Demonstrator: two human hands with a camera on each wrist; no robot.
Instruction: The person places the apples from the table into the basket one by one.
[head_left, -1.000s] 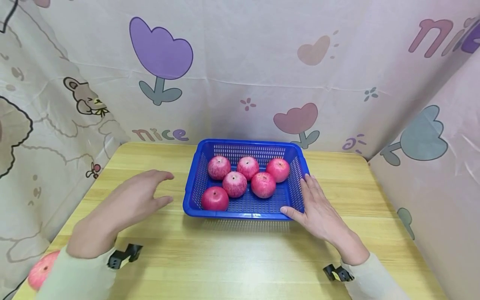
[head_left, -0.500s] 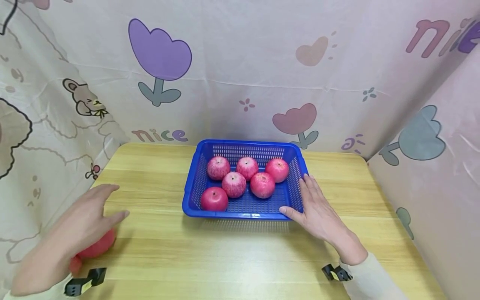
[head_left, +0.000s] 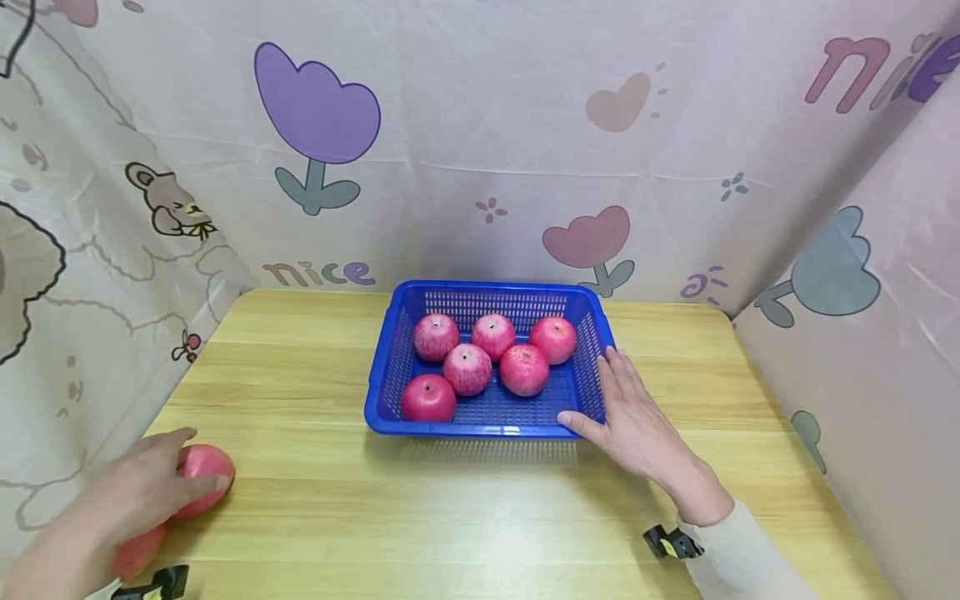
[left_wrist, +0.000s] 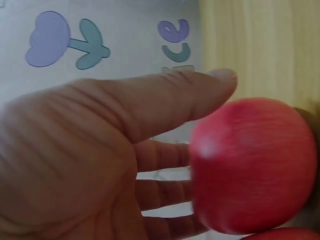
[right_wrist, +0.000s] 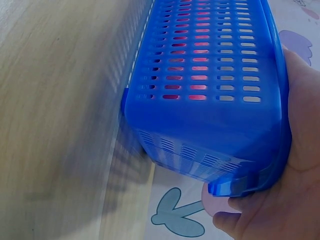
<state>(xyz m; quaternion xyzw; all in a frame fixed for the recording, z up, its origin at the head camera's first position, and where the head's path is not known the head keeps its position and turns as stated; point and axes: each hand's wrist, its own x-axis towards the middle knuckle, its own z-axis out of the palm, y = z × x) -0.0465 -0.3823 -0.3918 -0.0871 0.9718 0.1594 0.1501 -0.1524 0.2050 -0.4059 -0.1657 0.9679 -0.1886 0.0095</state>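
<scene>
In the head view, my left hand (head_left: 142,492) is at the table's left side, beside a red apple (head_left: 206,477). The left wrist view has this apple (left_wrist: 255,167) between my thumb, at its top edge, and my outstretched fingers, partly hidden behind it. Whether they press on it I cannot tell. A second apple (head_left: 138,550) lies nearer, partly under the hand. My right hand (head_left: 645,425) rests with straight fingers on the right end of a blue plastic basket (head_left: 495,431). Several red apples (head_left: 467,369) sit inside the basket. In the right wrist view, the palm is against the basket's rim (right_wrist: 282,125).
The wooden table (head_left: 450,517) has a patterned cloth (head_left: 465,125) hanging behind it and along both sides. The basket stands near the back edge. Bare wood lies between the basket and the left apples.
My left hand has moved left and toward me, from beside the basket to the apple at the left, and lowered around it. The right hand and basket have stayed in place.
</scene>
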